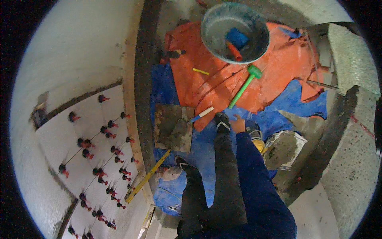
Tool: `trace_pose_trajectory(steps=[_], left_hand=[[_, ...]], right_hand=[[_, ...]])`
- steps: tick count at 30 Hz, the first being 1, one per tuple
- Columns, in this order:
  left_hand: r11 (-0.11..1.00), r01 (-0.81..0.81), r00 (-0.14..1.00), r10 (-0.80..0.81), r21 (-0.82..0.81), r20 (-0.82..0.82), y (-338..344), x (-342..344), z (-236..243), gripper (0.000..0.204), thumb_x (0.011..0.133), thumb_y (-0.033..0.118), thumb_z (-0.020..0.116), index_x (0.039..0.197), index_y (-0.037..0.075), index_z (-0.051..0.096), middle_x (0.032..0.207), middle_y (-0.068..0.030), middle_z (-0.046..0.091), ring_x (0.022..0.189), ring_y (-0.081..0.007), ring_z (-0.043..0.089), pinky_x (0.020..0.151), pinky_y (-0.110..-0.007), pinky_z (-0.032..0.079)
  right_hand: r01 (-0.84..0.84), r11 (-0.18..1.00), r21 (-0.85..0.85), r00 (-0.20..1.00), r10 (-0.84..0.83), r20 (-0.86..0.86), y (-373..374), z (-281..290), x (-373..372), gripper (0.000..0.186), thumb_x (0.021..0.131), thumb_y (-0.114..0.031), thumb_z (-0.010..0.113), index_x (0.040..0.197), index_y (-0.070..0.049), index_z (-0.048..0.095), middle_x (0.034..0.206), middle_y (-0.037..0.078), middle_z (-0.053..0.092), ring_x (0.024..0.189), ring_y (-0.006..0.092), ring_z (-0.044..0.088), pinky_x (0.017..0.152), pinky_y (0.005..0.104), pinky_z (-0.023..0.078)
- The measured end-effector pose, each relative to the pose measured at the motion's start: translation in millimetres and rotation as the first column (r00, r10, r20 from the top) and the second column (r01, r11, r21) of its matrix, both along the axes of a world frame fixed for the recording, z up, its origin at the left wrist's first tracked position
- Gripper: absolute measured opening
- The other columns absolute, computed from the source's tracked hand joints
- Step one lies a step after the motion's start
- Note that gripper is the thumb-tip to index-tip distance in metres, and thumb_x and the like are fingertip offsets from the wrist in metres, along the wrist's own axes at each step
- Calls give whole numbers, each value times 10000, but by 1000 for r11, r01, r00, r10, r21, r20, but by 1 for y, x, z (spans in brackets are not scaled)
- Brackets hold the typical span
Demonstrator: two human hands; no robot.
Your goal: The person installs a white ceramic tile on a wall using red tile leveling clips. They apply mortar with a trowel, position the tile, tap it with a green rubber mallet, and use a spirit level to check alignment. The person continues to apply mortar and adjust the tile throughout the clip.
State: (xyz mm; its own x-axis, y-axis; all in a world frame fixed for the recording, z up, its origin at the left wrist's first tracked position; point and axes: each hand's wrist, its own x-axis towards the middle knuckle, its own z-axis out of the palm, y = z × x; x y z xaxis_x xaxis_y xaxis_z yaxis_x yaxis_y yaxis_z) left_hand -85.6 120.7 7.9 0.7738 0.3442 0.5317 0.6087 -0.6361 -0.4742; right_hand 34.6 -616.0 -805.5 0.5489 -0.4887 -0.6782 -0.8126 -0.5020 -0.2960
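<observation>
My right hand (238, 124), at the end of a dark blue sleeve, reaches down over the blue sheet (207, 167). Its fingers look spread, with nothing visible in them. Just beyond the fingertips lies a green mallet (243, 89), its head pointing away from me on the orange sheet (191, 51). To the left, a trowel (201, 114) with a white and blue handle rests with its blade on a grey, mortar-smeared square board (163, 127). My left hand is out of sight.
A round tub (207, 36) holding a blue item with an orange handle stands at the far side. Mortar fills an open container (286, 149) on the right. A yellow spirit level (147, 176) leans near white tiles (59, 137) with several red-and-black clips. A yellow stick (201, 71) lies beyond.
</observation>
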Motion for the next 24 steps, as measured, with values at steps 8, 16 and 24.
trace_pose_trajectory(steps=[8, 16, 24], left_hand=[[992, -100, 991, 93, -71, -98, -27, 87, -35, 686, 882, 357, 653, 1465, 51, 461, 1406, -241, 568, 1228, -415, 616, 1040, -514, 501], [980, -164, 983, 152, -116, -105, -15, 94, -47, 789, 841, 162, 660, 1564, 101, 351, 1510, -198, 511, 1293, -370, 589, 1102, -456, 459], [956, -218, 968, 237, -195, 84, -18, -57, 32, 982, 799, -34, 667, 1664, 152, 240, 1614, -155, 454, 1357, -325, 563, 1164, -398, 416]], right_hand=[[28, 993, 118, 996, -18, -82, -6, -135, 38, 735, 830, -401, 802, 1468, -95, 601, 1439, 306, 596, 1336, 423, 579, 1123, 468, 460], [344, 895, 284, 927, -372, 48, -24, -116, 48, 615, 888, -308, 791, 1383, 12, 619, 1203, 192, 724, 1018, 293, 710, 876, 400, 553], [150, 933, 327, 878, -278, 390, -25, 74, 94, 422, 970, -327, 678, 1262, -23, 652, 887, 142, 696, 745, 285, 659, 668, 453, 534]])
